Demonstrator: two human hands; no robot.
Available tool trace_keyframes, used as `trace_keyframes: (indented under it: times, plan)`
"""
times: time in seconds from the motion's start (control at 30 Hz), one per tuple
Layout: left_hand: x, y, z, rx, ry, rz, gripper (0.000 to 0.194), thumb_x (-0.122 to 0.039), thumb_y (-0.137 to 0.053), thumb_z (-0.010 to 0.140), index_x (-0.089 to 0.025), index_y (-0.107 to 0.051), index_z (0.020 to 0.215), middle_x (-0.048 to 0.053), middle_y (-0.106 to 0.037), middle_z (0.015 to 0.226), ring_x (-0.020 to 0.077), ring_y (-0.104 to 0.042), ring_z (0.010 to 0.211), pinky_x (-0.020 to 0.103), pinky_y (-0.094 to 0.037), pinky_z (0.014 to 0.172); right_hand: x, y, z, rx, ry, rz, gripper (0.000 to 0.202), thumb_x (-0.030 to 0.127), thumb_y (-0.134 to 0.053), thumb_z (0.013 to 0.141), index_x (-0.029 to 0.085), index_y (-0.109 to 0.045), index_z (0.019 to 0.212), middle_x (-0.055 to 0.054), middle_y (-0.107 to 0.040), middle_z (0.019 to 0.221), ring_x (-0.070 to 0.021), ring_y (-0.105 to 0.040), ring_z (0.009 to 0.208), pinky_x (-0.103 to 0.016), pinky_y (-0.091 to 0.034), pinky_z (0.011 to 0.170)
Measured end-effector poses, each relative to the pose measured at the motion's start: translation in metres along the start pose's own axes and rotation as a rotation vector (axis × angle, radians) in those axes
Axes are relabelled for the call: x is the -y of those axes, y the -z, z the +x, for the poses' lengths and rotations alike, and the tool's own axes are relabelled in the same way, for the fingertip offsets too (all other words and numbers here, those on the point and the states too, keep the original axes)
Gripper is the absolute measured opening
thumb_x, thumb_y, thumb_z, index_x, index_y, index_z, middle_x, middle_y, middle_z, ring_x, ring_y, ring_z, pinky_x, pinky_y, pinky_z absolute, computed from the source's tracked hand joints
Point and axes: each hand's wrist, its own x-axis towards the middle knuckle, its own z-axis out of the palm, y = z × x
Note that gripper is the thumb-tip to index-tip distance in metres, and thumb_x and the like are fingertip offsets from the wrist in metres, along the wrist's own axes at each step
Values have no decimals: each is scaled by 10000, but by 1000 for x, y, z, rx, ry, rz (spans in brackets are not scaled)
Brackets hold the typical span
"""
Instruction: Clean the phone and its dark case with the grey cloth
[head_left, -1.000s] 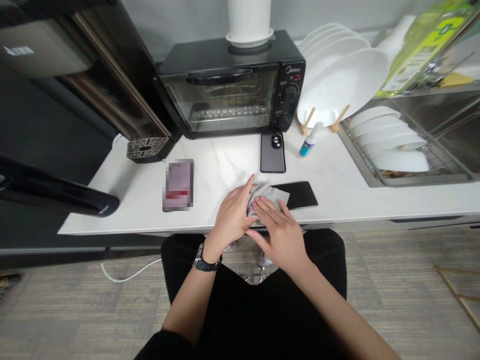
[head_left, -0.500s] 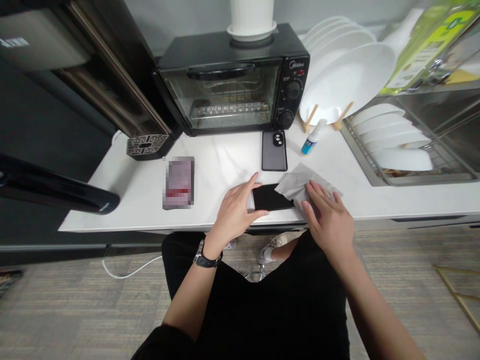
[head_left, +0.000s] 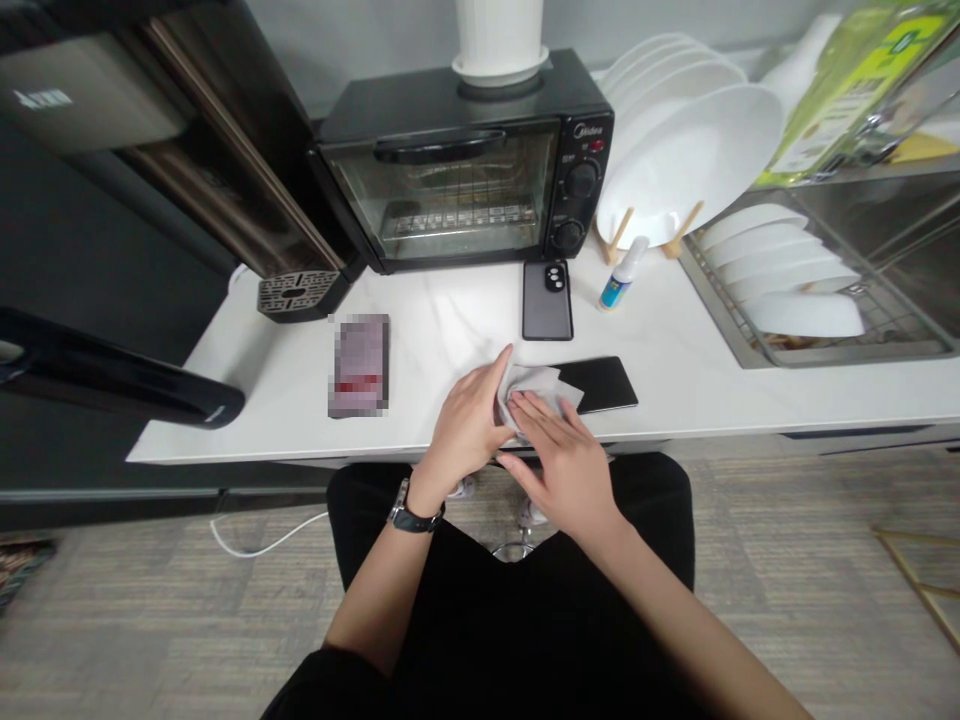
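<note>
A black smartphone point(head_left: 604, 383) lies flat near the counter's front edge. My left hand point(head_left: 466, 420) steadies its left end, thumb and fingers at opposite edges. Under the fingers of my right hand point(head_left: 570, 465), a thin grey cloth point(head_left: 538, 380) is pressed onto the left part of the phone, close to the left hand. Cloth and fingers hide that end; the right part of the dark surface shows. Behind the phone lies a dark translucent phone case point(head_left: 547, 310) with camera cutouts. A small spray bottle point(head_left: 619, 285) with a blue label stands to its right.
A black toaster oven point(head_left: 450, 190) bears a white pot point(head_left: 501, 35). White plates point(head_left: 690, 160) stand in a wooden rack at right, beside a dish basket point(head_left: 750, 345). A blurred-out purplish item point(head_left: 360, 365) lies left, near a dark drinks machine point(head_left: 300, 290). The counter edge point(head_left: 300, 455) is close.
My right hand has slid the cloth leftward along the phone, from its right end to beside my left hand. The phone's right part is uncovered now. My left hand has stayed in place.
</note>
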Motion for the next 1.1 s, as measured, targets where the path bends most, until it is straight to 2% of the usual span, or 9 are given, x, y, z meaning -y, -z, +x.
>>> trace_keyframes:
  times: [0.1, 0.23, 0.37, 0.47, 0.57, 0.67, 0.83, 0.97, 1.1]
  plan:
    - [-3, 2, -1, -15, -10, -36, 986, -147, -749, 852, -268, -220, 1676, 103, -613, 1511, 303, -579, 1378, 485, -466, 1157, -17, 17, -19, -11, -2, -34, 512, 454, -487, 1087, 184, -552, 1517, -91, -597, 1551, -267, -554, 1462, -530, -380, 1266]
    - [-4, 3, 0, -25, -28, -70, 1018, -246, -833, 864, -305, -215, 1671, 70, -636, 1503, 303, -568, 1397, 511, -427, 1187, -46, 34, -32, -59, -81, -119, 496, 396, -479, 1090, 227, -516, 1555, -78, -582, 1568, -279, -546, 1468, -553, -385, 1253]
    - [-3, 3, 2, -22, -23, -79, 1031, -323, -867, 856, -318, -230, 1667, 77, -641, 1498, 310, -579, 1391, 528, -416, 1189, -72, 40, -24, -134, -188, -186, 484, 405, -462, 1091, 211, -561, 1523, -98, -609, 1538, -301, -574, 1441, -587, -413, 1225]
    - [-4, 4, 2, -13, -19, -77, 1022, -324, -868, 856, -316, -241, 1663, 80, -638, 1503, 308, -568, 1402, 527, -411, 1192, -81, 37, -7, -167, -255, -203, 500, 455, -461, 1089, 171, -612, 1472, -128, -640, 1501, -321, -616, 1398, -597, -433, 1204]
    - [-4, 4, 2, -22, -31, -86, 1022, -326, -868, 854, -307, -242, 1662, 76, -649, 1489, 294, -585, 1383, 507, -420, 1188, -71, 24, 12, -165, -246, -214, 606, 551, -486, 1065, 104, -625, 1449, -181, -632, 1498, -362, -583, 1427, -619, -407, 1215]
    - [-1, 2, 1, -39, -35, -79, 977, -282, -821, 878, -292, -243, 1666, 91, -647, 1486, 291, -595, 1370, 493, -441, 1176, -43, 5, 26, -129, -176, -174, 722, 633, -498, 1033, 61, -610, 1459, -218, -604, 1515, -380, -546, 1458, -625, -379, 1237]
    - [6, -3, 1, -29, -28, -21, 920, -154, -681, 862, -249, -256, 1673, 139, -564, 1561, 312, -579, 1381, 483, -479, 1151, 5, -11, 26, -30, -69, -55, 740, 607, -501, 1037, 15, -582, 1473, -225, -561, 1554, -352, -539, 1469, -559, -364, 1272]
    - [3, -2, 2, -35, 29, -15, 870, -118, -628, 860, -230, -306, 1660, 124, -627, 1478, 300, -603, 1341, 456, -495, 1133, 6, 0, 6, 21, -30, 31, 598, 569, -503, 1054, 165, -596, 1485, -120, -621, 1525, -311, -615, 1398, -588, -318, 1291]
    - [-2, 1, 1, -24, 32, -35, 925, -107, -700, 829, -245, -312, 1657, 106, -621, 1489, 297, -588, 1355, 447, -484, 1146, -12, 16, -18, 8, -39, 11, 525, 505, -495, 1079, 225, -549, 1519, -88, -618, 1532, -284, -564, 1454, -613, -244, 1309]
